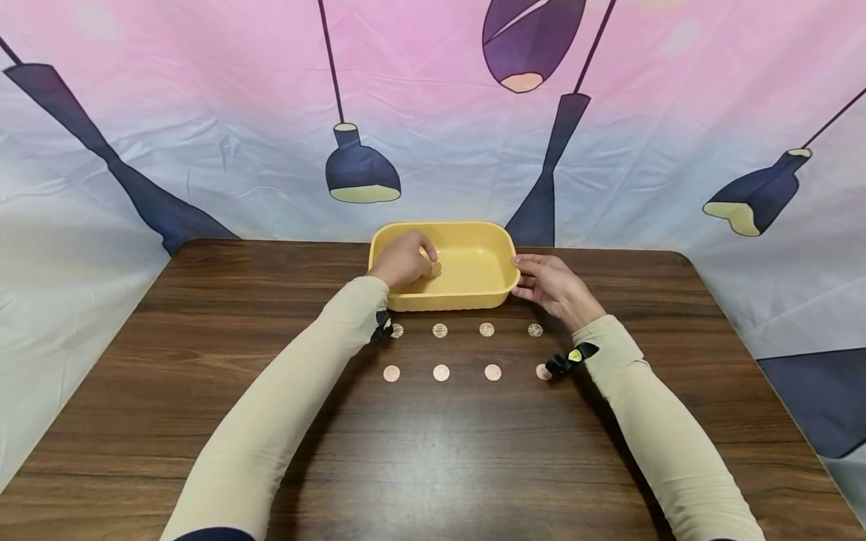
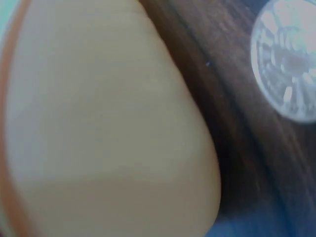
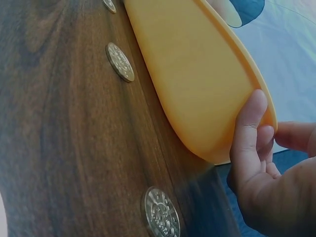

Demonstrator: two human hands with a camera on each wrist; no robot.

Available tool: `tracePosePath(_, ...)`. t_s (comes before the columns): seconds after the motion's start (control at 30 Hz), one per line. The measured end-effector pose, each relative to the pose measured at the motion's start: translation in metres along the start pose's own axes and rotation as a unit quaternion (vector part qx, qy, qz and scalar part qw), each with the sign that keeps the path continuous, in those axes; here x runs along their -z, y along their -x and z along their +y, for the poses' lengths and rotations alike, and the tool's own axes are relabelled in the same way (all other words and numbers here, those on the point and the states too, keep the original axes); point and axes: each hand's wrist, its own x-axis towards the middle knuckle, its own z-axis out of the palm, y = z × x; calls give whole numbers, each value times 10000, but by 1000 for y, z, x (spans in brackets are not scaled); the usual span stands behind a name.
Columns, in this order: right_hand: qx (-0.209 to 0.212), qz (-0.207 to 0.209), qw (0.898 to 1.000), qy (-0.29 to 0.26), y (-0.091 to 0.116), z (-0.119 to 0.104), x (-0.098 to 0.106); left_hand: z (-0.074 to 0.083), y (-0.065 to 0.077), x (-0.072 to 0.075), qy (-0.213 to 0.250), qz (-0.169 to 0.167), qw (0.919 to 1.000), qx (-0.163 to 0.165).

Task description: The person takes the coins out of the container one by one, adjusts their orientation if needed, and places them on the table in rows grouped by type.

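Note:
A yellow plastic basin (image 1: 473, 300) stands at the far edge of the table. Inside it, my left hand (image 1: 402, 260) pinches a gold-coloured coin (image 1: 436, 268) at its fingertips, low over the basin's floor. At the basin's right end, my right hand (image 1: 551, 285) holds the wall, with the thumb (image 3: 250, 116) on the outside near the rim and the other fingers round the end. The left wrist view shows mostly the basin's wall (image 2: 113, 108), blurred, and a coin (image 2: 291, 59) on the wood; the left hand is out of that view.
Two rows of coins lie on the brown wooden table (image 1: 433, 458) before the basin. The farther row (image 1: 440, 330) looks gold, the nearer row (image 1: 441, 373) more coppery. A printed cloth (image 1: 271, 150) with lamp pictures hangs right behind the table.

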Motion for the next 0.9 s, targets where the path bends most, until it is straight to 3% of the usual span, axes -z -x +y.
tracePosePath(0.17,-21,58,9999,157,1,0,0,-1,5,12,641,85,9979,14)
tracePosePath(0.37,-71,284,9992,282,2,0,0,2,21,32,609,122,9980,-153)
tracePosePath(0.57,-4,431,9977,519,3,-3,0,1,42,54,755,-32,9971,-102)
tracePosePath(0.7,84,422,9970,650,0,-6,0,-7,58,67,820,-139,9965,-128)
tracePosePath(0.9,-96,389,9982,452,-2,-6,0,-30,83,81,1002,-577,9931,-191)
